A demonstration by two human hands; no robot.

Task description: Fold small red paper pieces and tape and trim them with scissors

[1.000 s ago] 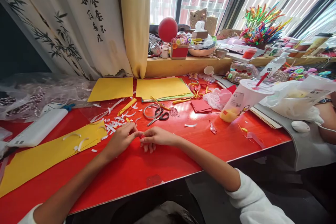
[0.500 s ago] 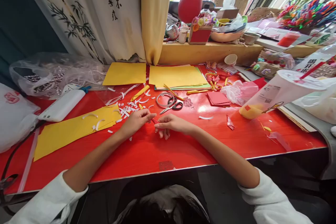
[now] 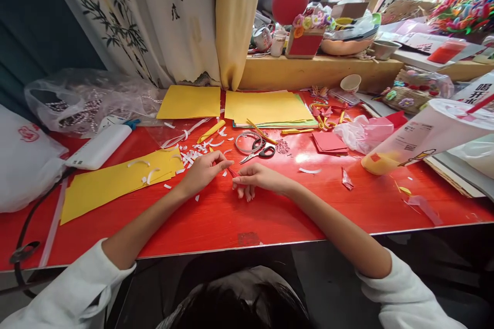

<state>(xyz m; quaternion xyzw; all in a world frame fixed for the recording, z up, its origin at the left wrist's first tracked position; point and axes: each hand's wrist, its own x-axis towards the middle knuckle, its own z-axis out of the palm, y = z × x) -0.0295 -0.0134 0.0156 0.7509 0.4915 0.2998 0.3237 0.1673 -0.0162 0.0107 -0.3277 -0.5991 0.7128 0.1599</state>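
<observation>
Between my two hands is a small, narrow piece of red paper [image 3: 232, 171], mostly covered by the fingers. My left hand [image 3: 204, 170] pinches its upper left end between thumb and forefinger. On the other end, my right hand [image 3: 259, 179] is closed with thumb and forefinger, its other fingers curled below. Just beyond the hands lie black-handled scissors [image 3: 266, 151], partly over a clear ring-shaped roll of tape [image 3: 241, 142]. White paper scraps [image 3: 189, 158] are scattered beside my left hand.
Yellow paper strips [image 3: 116, 180] lie at left, yellow sheets [image 3: 266, 105] at the back. Red paper squares [image 3: 329, 143] and a tilted drink cup [image 3: 409, 139] stand to the right. The red table's front edge [image 3: 281, 245] runs near me.
The view has shifted, so the table's contents appear a little farther right and higher. Both hands keep their pinch on the red paper, with hardly any movement over the table.
</observation>
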